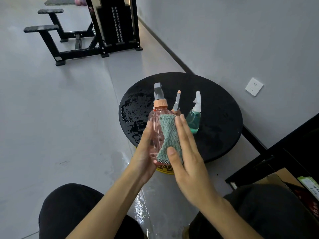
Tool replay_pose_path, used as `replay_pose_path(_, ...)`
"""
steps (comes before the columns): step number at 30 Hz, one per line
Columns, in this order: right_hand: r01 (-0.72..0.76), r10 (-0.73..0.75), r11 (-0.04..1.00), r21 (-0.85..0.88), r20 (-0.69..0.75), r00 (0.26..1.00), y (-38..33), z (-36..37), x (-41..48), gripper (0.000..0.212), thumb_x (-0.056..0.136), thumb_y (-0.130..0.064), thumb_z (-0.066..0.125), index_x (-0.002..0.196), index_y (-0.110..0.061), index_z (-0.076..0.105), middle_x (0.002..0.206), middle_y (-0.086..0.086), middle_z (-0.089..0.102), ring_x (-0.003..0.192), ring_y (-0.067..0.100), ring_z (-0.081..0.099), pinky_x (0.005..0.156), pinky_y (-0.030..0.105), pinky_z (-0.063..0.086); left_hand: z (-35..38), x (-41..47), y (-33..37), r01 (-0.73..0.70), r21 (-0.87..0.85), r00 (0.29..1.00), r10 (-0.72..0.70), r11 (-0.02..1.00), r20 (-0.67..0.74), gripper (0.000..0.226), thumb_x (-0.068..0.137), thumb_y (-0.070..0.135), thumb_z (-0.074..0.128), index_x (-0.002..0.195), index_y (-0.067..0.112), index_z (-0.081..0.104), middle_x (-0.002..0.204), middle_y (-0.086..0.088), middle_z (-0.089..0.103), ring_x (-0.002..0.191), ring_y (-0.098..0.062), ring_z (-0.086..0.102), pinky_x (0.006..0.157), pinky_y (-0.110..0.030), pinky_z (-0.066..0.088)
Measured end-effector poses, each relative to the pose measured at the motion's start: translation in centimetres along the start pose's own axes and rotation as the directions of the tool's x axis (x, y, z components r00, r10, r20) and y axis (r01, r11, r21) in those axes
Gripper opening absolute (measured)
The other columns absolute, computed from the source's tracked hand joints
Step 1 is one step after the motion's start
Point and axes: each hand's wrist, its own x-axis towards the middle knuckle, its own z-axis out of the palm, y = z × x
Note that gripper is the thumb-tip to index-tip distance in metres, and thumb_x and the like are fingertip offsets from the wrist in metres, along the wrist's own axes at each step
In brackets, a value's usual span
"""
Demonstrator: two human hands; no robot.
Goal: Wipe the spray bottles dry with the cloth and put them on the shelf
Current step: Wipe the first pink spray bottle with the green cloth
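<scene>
Centre frame: our left hand (pixel 145 149) grips pink bottle (pixel 156 128), right hand (pixel 188 161) flat, pressing cloth (pixel 170 137) on it. Risk: wet plastic could slip from our one-hand hold and knock green bottle (pixel 194 121) on wet table (pixel 215 104).

The only writing that could be read stood on the yellow base (pixel 165 170) under the round black table (pixel 215 104). It was in bold black capitals that read roughly "STA". The rest of the word was hidden behind the pink spray bottle (pixel 155 128) and the right hand (pixel 188 157). At the right edge, the print on a green-and-white packet (pixel 310 185) was too small and blurred to read.
</scene>
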Motion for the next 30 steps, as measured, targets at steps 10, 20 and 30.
replay_pose_path(10,-0.006,0.006,0.999,0.039,-0.017,1.0,2.7,3.0,1.5,0.056,0.099,-0.008,0.039,0.152,-0.019,0.023,0.161,-0.007,0.016,0.148,0.007,0.012,0.118,0.021,0.018,-4.4,4.6,0.6,-0.072,0.149,0.994,0.084,0.986,-0.074,0.109,0.044,0.06,0.089,0.127,0.0,0.051,0.103,-0.011,0.068,0.092,-0.024,0.067,0.073,-0.033,0.057)
replay_pose_path(20,-0.028,0.036,0.996,-0.081,0.092,0.995,7.2,2.1,5.0,0.061,0.096,0.008,0.046,0.147,-0.024,0.038,0.157,-0.014,0.025,0.144,0.0,0.022,0.113,0.012,0.02,-10.5,9.7,0.4,-0.04,0.245,0.97,0.097,0.969,-0.225,0.099,0.05,0.038,0.092,0.135,0.013,0.046,0.124,-0.017,0.064,0.103,-0.033,0.068,0.083,-0.052,0.056)
replay_pose_path(30,-0.098,0.115,0.985,-0.144,0.117,0.986,12.5,1.6,6.6,0.058,0.096,0.005,0.047,0.143,-0.028,0.043,0.154,-0.02,0.028,0.142,-0.005,0.024,0.111,0.007,0.019,-18.0,15.8,-1.3,0.022,0.457,0.921,0.16,0.889,-0.355,0.081,0.044,0.032,0.086,0.119,0.021,0.056,0.11,-0.004,0.069,0.1,-0.019,0.068,0.081,-0.031,0.056)
